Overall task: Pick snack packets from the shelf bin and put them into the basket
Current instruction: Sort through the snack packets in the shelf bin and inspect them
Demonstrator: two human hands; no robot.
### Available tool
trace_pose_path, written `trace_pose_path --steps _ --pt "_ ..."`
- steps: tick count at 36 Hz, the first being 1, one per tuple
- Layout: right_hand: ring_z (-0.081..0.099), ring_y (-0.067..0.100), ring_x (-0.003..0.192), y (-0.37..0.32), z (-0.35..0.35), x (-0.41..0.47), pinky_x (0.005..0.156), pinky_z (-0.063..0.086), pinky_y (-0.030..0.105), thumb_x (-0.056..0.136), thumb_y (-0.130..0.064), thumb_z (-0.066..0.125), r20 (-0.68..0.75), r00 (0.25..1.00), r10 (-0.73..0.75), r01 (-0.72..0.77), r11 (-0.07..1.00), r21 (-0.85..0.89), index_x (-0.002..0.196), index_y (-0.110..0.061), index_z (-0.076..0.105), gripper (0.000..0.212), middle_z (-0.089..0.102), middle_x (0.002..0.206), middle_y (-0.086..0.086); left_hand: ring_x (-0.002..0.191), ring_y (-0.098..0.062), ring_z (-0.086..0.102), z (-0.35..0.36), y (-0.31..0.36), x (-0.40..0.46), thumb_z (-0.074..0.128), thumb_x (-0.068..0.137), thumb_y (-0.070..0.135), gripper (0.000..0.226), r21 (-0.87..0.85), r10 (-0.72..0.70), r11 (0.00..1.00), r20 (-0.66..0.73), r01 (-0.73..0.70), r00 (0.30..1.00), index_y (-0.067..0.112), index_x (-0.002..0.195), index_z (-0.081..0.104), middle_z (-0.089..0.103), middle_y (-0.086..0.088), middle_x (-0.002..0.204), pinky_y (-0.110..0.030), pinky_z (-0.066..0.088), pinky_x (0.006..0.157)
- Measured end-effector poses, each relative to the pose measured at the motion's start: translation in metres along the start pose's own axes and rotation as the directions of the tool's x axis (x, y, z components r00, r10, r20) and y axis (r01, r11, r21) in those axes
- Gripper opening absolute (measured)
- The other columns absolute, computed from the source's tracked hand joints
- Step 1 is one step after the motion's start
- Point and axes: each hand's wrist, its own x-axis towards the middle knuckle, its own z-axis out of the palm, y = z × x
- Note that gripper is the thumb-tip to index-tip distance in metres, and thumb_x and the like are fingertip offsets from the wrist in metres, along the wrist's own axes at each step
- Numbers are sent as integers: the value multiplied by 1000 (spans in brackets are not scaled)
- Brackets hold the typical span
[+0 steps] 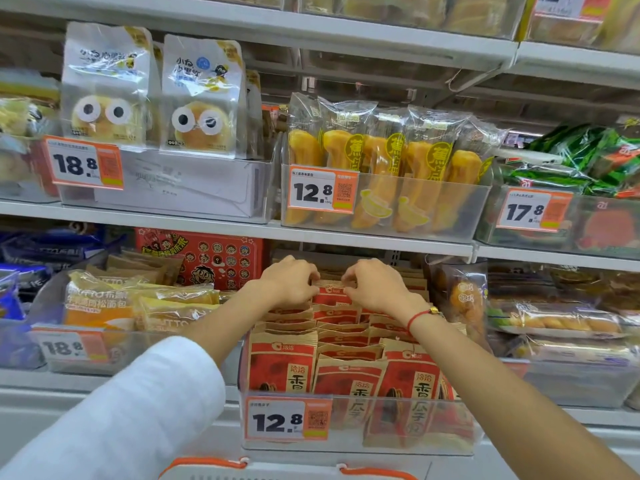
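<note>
Shelf bin (pixel 360 441) full of red-brown packets (pixel 349 379); both hands' fingers (pixel 311 277) pinching one.

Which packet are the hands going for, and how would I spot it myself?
Find the clear bin tagged 12.8 on the lower shelf, under the banana cakes. It holds rows of brown-and-red packets; the one meant is the packet near the back, between the left hand and right hand. Only it has fingers on its top edge.
</note>
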Motion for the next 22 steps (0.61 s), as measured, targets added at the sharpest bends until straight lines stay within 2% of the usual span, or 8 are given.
trace_pose_path --steps 3,7,9,12,16,19,22 --pt "61 16 102 1 0 -4 81 50 33 88 -28 68 -49 999 19 -18 999 30 96 -25 74 10 68 108 -4 108 -16 59 -1 3 -3 60 94 33 22 -51 0 999 -78 -4 997 24 113 66 66 2 116 -34 51 88" --pt "62 15 96 -1 -1 -6 77 47 30 85 -28 73 -51 998 19 -16 998 54 84 -25 74 4 69 98 -6 99 -13 62 -2 5 -6 65 91 32 12 -69 -7 998 -66 2 998 26 100 67 68 5 106 -32 51 82" --pt "63 16 96 -3 -2 -8 79 49 32 85 -28 73 -60 998 10 -7 999 50 84 -25 74 4 69 97 -6 100 -14 62 -2 6 -7 66 90 33 12 -70 -19 997 -73 14 997 27 100 67 68 4 105 -35 52 86" --pt "63 17 99 -3 -4 -12 84 47 33 88 -28 70 -113 994 6 0 999 53 88 -25 73 4 70 100 -5 102 -14 63 -4 6 -10 66 90 33 24 -115 -46 993 -88 36 995 25 112 63 68 5 108 -37 52 89" --pt "61 13 92 -1 -11 -21 79 47 31 90 -28 66 -292 956 38 18 982 187 92 -26 69 4 68 92 -8 109 -16 62 -9 5 -16 68 88 35 44 -224 -67 974 -105 42 992 22 129 55 66 5 117 -39 50 94" --pt "56 8 79 -3 -19 -30 68 44 27 90 -26 66 -425 904 37 89 958 273 91 -26 68 2 63 83 -12 108 -16 62 -13 6 -21 69 87 38 42 -309 -72 951 -134 27 988 25 125 58 66 4 118 -42 51 94" --pt "57 10 81 -6 -26 -42 70 45 27 90 -22 67 -565 825 4 182 945 272 92 -23 67 2 66 86 -9 100 -14 65 -16 10 -27 69 87 37 28 -379 -53 924 -233 -40 971 30 114 65 70 8 109 -44 53 90"
